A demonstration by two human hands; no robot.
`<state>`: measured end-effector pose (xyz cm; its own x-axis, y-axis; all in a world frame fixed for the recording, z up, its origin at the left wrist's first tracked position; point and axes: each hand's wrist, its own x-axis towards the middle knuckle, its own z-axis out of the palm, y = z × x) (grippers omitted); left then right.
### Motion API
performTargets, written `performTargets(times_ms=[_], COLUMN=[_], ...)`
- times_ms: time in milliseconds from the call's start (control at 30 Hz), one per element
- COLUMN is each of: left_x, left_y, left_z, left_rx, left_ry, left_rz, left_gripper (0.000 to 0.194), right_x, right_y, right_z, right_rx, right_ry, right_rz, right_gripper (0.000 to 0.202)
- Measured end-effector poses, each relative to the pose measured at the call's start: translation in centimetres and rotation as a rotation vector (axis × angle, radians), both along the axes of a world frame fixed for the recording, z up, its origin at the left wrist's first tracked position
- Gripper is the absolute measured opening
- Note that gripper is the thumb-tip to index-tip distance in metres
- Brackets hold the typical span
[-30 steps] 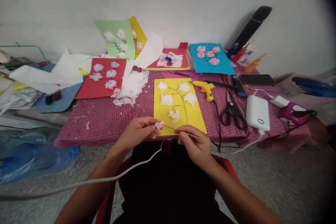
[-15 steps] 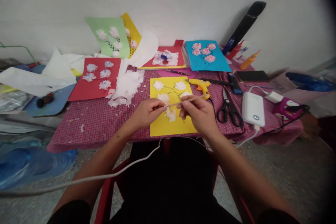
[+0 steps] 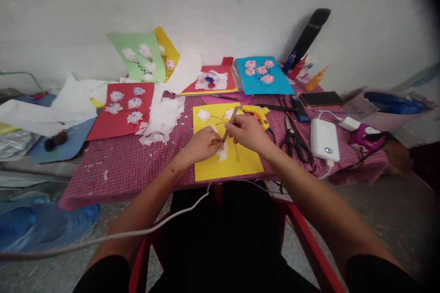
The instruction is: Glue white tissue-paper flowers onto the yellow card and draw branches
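Yellow card (image 3: 206,169) is lying on the counter (image 3: 120,160) beneath the hands, bearing white paper tufts (image 3: 203,115) and thin curved lines (image 3: 238,153). The visible lines are looking bare of leaves, suggesting a partly finished piece. The right hand (image 3: 250,132) is gripping a tilted flat stick (image 3: 235,114); the left hand (image 3: 202,147) is bunching its fingers at the lower end, whether pinching anything is proving impossible to tell. Both are partly hiding the middle tufts, and blur is obscuring the stick's tip.
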<state>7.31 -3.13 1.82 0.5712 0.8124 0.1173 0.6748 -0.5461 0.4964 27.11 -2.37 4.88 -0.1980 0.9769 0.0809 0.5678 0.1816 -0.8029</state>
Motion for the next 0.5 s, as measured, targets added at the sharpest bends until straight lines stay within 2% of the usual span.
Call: performTargets(times_ms=[167, 300, 500], left_x=[-0.3, -0.5, -0.7], left_y=[-0.3, -0.6, -1.1], left_z=[-0.2, -0.4, -0.5], left_rx=[0.03, 0.032, 0.039], left_ry=[0.025, 0.027, 0.044], left_rz=[0.006, -0.04, -0.002], left_gripper=[0.023, 0.023, 0.026], right_x=[-0.2, -0.4, -0.5], right_y=[-0.3, -0.6, -1.0], right_z=[0.1, 0.3, 0.0], right_rx=[-0.026, -0.016, 0.017], right_ry=[-0.062, -0.101, -0.132], right_rz=[0.008, 0.037, 0.065], right_gripper=[0.024, 0.022, 0.022])
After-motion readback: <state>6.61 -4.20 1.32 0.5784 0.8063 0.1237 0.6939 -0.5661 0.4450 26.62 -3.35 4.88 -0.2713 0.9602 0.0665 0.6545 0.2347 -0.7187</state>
